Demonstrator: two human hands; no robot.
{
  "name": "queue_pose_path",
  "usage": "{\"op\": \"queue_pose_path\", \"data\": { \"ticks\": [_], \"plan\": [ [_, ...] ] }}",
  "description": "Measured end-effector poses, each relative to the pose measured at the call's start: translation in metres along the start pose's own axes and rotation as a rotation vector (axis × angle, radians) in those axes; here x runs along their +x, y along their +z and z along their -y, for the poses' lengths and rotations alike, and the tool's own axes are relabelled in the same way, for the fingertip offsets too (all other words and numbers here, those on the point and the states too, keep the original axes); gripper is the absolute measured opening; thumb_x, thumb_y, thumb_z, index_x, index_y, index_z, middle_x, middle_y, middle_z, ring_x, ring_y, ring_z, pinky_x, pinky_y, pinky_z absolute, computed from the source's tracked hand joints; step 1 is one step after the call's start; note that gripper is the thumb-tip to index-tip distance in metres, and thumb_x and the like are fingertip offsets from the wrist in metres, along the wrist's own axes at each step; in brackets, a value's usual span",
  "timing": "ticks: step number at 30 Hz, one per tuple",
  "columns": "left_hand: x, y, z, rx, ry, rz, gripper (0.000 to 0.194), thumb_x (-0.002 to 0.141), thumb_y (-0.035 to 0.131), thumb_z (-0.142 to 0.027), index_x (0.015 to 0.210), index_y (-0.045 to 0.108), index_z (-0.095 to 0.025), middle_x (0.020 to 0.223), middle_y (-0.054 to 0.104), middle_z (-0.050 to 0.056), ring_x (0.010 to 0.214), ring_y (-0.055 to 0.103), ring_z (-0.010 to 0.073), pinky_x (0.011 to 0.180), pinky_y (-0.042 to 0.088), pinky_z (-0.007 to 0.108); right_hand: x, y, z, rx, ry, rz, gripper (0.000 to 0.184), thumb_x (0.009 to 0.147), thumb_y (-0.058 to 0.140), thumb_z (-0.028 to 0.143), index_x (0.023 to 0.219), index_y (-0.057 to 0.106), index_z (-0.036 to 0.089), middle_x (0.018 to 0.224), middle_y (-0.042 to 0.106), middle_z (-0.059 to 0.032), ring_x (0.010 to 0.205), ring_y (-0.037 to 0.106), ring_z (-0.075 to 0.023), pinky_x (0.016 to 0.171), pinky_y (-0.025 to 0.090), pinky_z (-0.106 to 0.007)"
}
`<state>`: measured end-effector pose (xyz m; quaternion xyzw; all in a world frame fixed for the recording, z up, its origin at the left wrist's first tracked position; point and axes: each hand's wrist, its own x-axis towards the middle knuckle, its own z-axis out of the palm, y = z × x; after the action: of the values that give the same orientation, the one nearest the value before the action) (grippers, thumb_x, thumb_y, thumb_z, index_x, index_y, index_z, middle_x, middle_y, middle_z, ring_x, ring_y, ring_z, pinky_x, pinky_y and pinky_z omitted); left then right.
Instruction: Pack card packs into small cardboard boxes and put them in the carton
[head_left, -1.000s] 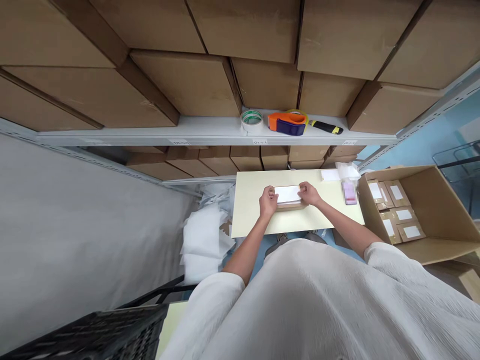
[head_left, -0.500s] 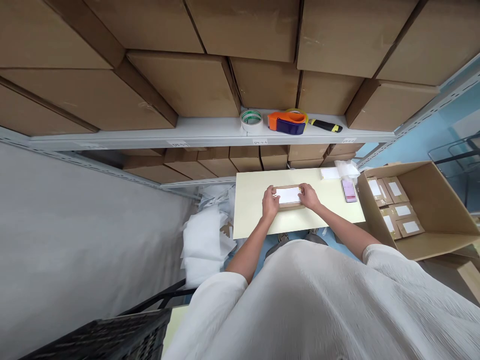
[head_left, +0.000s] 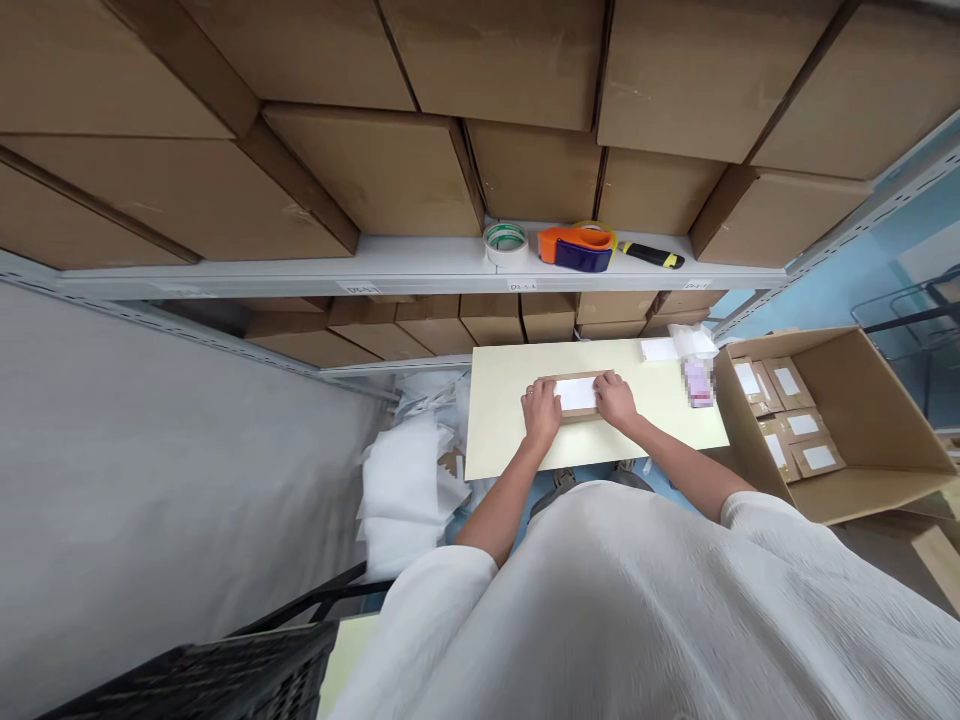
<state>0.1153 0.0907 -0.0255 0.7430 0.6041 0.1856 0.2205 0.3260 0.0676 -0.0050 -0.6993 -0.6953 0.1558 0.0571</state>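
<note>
A small brown cardboard box (head_left: 577, 418) lies on the pale yellow tabletop (head_left: 495, 440) in front of me. A blank white label (head_left: 576, 394) covers most of its top. My left hand (head_left: 541, 412) is closed around the box's left end, fingers bent over the top beside the label. At the other end my right hand (head_left: 616, 400) has its fingers curled down onto the label's right edge and the box. The undersides of both hands and the box's ends are hidden.
Right of the table, an open carton (head_left: 870, 400) holds several labelled small boxes. White paper (head_left: 660, 349) and a pinkish pack (head_left: 699, 384) lie at the table's right. On the shelf stand a tape roll (head_left: 505, 244), an orange tape dispenser (head_left: 576, 248) and a cutter (head_left: 652, 255).
Both hands have shifted from the label's corners to press lower onto its ends, with the fingers more curled over the top. The box stays in about the same place.
</note>
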Motion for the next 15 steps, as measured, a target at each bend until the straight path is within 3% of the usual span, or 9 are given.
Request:
{"op": "queue_pose_path", "data": {
  "ticks": [3, 7, 11, 15],
  "plan": [
    [-0.006, -0.002, 0.002, 0.078, 0.187, 0.077, 0.043, 0.103, 0.044, -0.013, 0.137, 0.071, -0.020, 0.148, 0.068, 0.017, 0.142, 0.060, 0.0333, 0.118, 0.048, 0.050, -0.006, 0.005, 0.007, -0.071, -0.167, 0.020, 0.040, 0.106, 0.046, 0.021, 0.141, 0.066, 0.014, 0.150, 0.061, -0.0227, 0.137, 0.055, -0.0378, 0.113, 0.047, -0.053],
    [-0.017, -0.001, 0.012, 0.135, 0.394, 0.211, 0.058, 0.108, 0.038, -0.022, 0.163, 0.054, -0.016, 0.171, 0.052, 0.015, 0.163, 0.042, 0.0292, 0.137, 0.027, 0.051, -0.016, 0.022, 0.005, -0.100, -0.364, 0.111, 0.072, 0.113, 0.038, 0.051, 0.171, 0.038, 0.008, 0.179, 0.035, -0.0223, 0.167, 0.028, -0.0373, 0.134, 0.026, -0.057],
    [-0.025, 0.000, 0.023, 0.210, 0.402, 0.273, 0.069, 0.111, 0.038, -0.042, 0.174, 0.037, -0.013, 0.181, 0.033, 0.016, 0.171, 0.026, 0.0320, 0.141, 0.009, 0.059, -0.022, 0.032, -0.006, -0.143, -0.359, 0.167, 0.091, 0.111, 0.032, 0.066, 0.176, 0.023, 0.003, 0.184, 0.020, -0.0235, 0.173, 0.014, -0.0370, 0.139, 0.013, -0.059],
    [-0.027, 0.000, 0.023, 0.144, 0.357, 0.270, 0.072, 0.110, 0.045, -0.045, 0.175, 0.035, -0.016, 0.181, 0.033, 0.019, 0.171, 0.025, 0.0337, 0.140, 0.005, 0.063, -0.024, 0.033, -0.012, -0.078, -0.310, 0.136, 0.094, 0.109, 0.040, 0.067, 0.176, 0.023, 0.003, 0.183, 0.019, -0.0255, 0.173, 0.014, -0.0381, 0.139, 0.011, -0.061]
  ]
}}
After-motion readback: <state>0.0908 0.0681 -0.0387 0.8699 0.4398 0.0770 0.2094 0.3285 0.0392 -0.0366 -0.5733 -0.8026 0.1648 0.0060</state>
